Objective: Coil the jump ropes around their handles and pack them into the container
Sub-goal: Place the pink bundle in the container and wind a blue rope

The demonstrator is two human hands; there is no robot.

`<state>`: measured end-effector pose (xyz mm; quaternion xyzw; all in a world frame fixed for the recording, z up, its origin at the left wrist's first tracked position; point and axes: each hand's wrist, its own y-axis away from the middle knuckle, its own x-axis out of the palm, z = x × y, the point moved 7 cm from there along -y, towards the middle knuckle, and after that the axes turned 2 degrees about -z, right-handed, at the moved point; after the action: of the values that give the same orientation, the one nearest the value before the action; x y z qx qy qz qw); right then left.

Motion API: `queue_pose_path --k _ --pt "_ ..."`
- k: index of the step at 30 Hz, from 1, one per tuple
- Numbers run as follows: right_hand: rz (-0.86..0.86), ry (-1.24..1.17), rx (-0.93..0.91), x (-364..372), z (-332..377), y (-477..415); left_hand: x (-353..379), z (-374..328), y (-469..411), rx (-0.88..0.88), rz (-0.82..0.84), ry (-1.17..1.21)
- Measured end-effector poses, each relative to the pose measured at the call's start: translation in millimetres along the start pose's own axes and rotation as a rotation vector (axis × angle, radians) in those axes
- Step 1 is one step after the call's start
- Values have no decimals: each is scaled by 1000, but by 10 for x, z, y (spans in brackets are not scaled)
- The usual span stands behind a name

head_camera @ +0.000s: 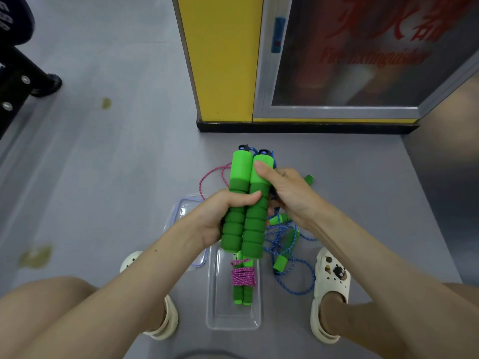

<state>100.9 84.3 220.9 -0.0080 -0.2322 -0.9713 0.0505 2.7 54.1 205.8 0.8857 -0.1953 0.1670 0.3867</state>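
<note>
1. 2 green foam handles [255, 229] are held side by side, upright, above the floor [103, 177]. Each is a ribbed cylinder, darker green on the lower ridged part and lighter and smooth near the top, with a black cap at the top end.
2. The left hand [220, 216] grips both handles round their lower ridged part, thumb across the front.
3. The right hand [287, 193] curls round the upper part of the right-side handle, its thumb pressed on the smooth foam.
4. A braided blue rope [293, 257] runs from the caps behind the right hand and lies in loose loops on the floor below. Whether all of these loops belong to 1 rope, I cannot tell.
5. 4 more green foam pieces [280, 264] show among and beside those loops. They are partly hidden, so how they pair up cannot be told.
6. 1 clear plastic container [233, 322], rectangular with rounded corners, stands on the floor between the feet, under the held handles.
7. Inside it lies 1 bundle [243, 277]: 2 green handles together, wound tightly with pink cord.
8. 1 clear lid [181, 211] with blue clips lies just left of the container, partly under the left forearm.
9. 1 loose pink rope [207, 177] loops on the floor behind the hands.
10. 2 white clogs are on the feet: the left [166, 322] is plain, and the right [331, 281] carries small charms.
11. Beyond stand 1 yellow pillar [220, 60] and 1 glass-fronted cabinet [350, 60] in a metal frame.
</note>
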Motion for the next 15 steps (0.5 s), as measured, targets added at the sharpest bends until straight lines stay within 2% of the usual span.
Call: queue_pose_path --k 6,10,15 --pt "-74 -32 12 -111 -85 -13 -24 -18 -44 59 -62 -157" --pt "-140 -39 26 -198 -85 -17 -19 -8 -67 133 -117 -163" --pt "-175 -80 32 -239 -88 -27 -15 15 -61 164 -98 -207"
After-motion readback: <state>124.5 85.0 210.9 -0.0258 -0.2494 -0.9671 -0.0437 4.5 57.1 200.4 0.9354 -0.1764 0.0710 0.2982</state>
